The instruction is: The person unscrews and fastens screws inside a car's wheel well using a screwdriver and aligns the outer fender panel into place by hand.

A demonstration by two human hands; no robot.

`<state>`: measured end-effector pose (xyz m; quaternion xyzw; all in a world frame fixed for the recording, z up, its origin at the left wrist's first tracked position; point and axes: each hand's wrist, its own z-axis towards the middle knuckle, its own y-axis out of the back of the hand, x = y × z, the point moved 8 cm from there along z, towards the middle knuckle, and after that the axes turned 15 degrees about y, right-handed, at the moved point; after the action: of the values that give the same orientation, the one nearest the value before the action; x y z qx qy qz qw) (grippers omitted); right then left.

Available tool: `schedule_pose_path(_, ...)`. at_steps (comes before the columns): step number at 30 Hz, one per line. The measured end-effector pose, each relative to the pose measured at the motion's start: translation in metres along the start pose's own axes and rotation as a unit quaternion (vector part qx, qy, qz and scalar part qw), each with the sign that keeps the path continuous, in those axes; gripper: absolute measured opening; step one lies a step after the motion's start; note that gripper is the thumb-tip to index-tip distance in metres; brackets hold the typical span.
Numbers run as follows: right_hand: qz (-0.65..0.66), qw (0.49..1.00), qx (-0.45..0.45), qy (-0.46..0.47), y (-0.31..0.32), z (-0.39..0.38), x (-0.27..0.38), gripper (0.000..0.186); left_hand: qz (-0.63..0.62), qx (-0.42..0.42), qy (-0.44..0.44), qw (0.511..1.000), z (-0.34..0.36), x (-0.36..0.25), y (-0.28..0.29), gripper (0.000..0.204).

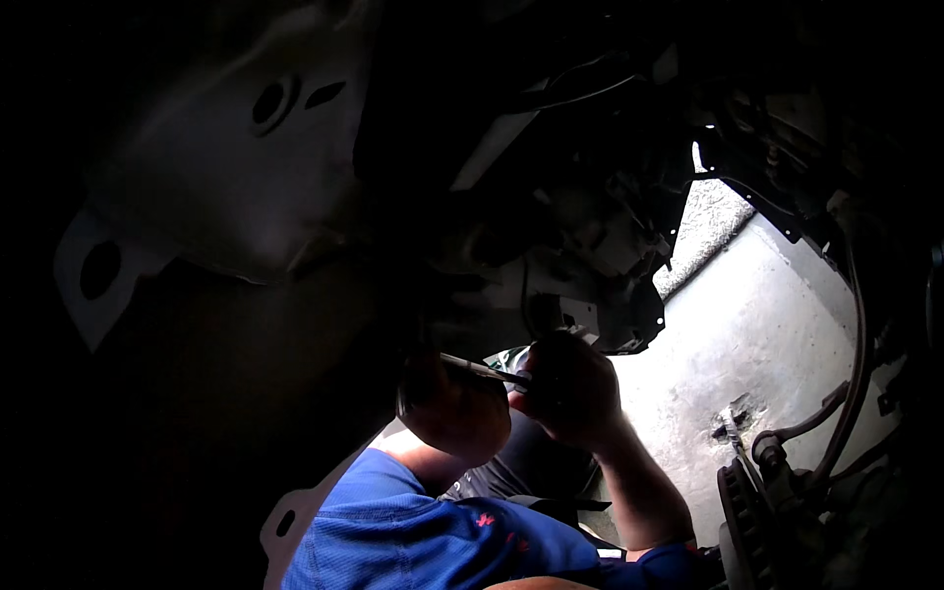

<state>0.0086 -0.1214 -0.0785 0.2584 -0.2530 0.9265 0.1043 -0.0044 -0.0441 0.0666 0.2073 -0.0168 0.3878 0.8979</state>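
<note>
In the lower middle, both hands are raised close together in shadow. A slim, pale metal rod (pixel 472 366) runs slantwise between them, with a darker right end; its exact kind does not show. My left hand (pixel 457 418) is closed around its left part, the fingers dark and partly lost in shadow. Just to the right, my right hand (pixel 565 388) is closed at the rod's dark end, its back in deep shade. Right above it is a light metal bracket (pixel 580 317) with a hole.
Dark vehicle underside parts hang overhead. A pale metal panel (pixel 226 167) with holes spreads at upper left. To the right, bright light falls on a pale floor (pixel 728 334). A ribbed brake disc (pixel 742 521) and a curved hose (pixel 857 364) stand at lower right.
</note>
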Motion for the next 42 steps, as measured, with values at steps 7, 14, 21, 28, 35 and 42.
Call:
schedule_pose_path(7, 0.042, 0.994, -0.082, 0.057, 0.011, -0.003, 0.008, 0.035, -0.154, 0.044, 0.125, 0.979, -0.002, 0.019, -0.005, 0.024)
schedule_pose_path(14, 0.037, 0.993, 0.106, -0.028, 0.013, 0.009, -0.007, 0.017, -0.078, 0.049, 0.076, 0.993, -0.004, 0.007, -0.005, 0.030)
schedule_pose_path(21, -0.157, 0.976, -0.082, 0.123, 0.014, 0.004, 0.025, 0.030, -0.067, 0.097, 0.015, 0.993, 0.003, 0.000, 0.001, 0.046)
schedule_pose_path(28, -0.094, 0.985, 0.126, 0.075, 0.013, 0.009, -0.021, 0.031, -0.154, 0.114, 0.057, 0.980, -0.005, 0.009, 0.000, 0.038)
schedule_pose_path(35, 0.229, 0.967, -0.045, -0.098, 0.005, 0.002, -0.016, 0.047, -0.095, 0.148, -0.087, 0.981, 0.000, -0.006, 0.035, 0.038)
schedule_pose_path(42, 0.003, 0.995, -0.067, 0.069, 0.035, 0.017, -0.012, 0.028, -0.104, 0.173, -0.117, 0.972, -0.002, -0.010, 0.026, 0.037)
